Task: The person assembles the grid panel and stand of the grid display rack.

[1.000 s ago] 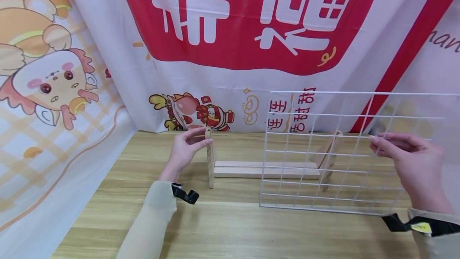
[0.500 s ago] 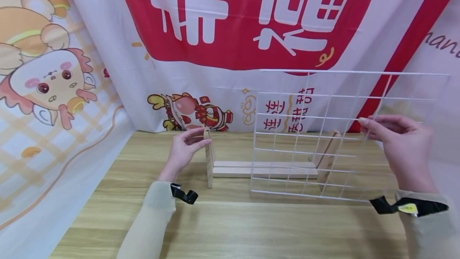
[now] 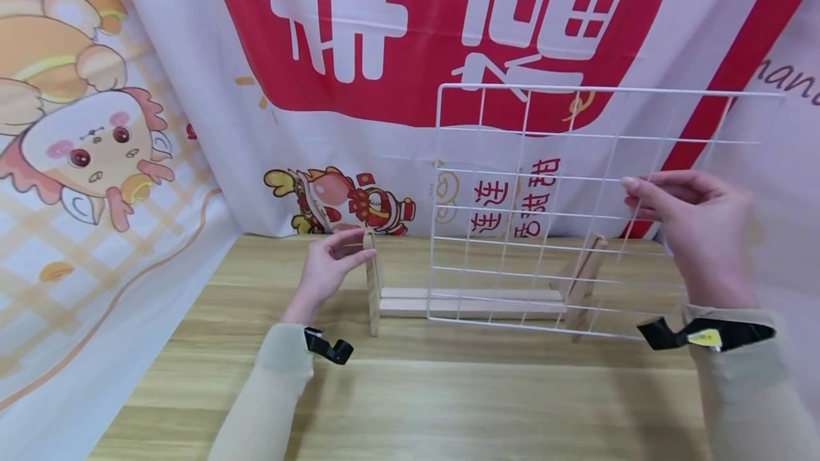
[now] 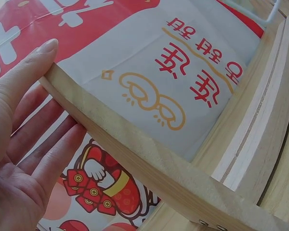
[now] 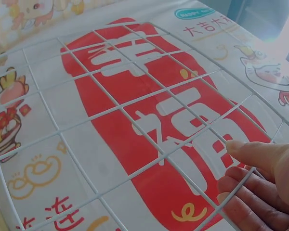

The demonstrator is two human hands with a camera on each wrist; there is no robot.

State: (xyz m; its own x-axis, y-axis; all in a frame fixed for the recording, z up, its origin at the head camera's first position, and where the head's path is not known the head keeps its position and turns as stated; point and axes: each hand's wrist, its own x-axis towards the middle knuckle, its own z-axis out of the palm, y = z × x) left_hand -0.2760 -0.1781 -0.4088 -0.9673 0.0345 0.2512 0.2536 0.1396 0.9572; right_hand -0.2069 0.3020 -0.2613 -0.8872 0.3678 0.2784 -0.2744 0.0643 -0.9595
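Note:
A small wooden stand has two upright side pieces and a grooved crossbar (image 3: pixel 403 309) low between them. My left hand (image 3: pixel 327 267) pinches the top of the left side piece (image 3: pixel 374 297), thumb on one side and fingers on the other, as the left wrist view shows. From my right hand (image 3: pixel 705 223) hangs a white wire grid panel (image 3: pixel 512 210), pinched by its wires between thumb and fingers. The panel stands roughly upright, in front of the right side piece (image 3: pixel 586 287) in the head view. Its lower edge overlaps the crossbar there; whether they touch, I cannot tell.
The stand rests on a wood-grain table (image 3: pixel 448 397). Behind it hangs a white cloth (image 3: pixel 211 91) with a red printed patch and cartoon figures. Another printed cloth (image 3: pixel 58 247) borders the table on the left.
My right hand has raised the wire grid panel and carried it leftward, so more of it overlaps the stand in the head view. The left hand and the stand have stayed put.

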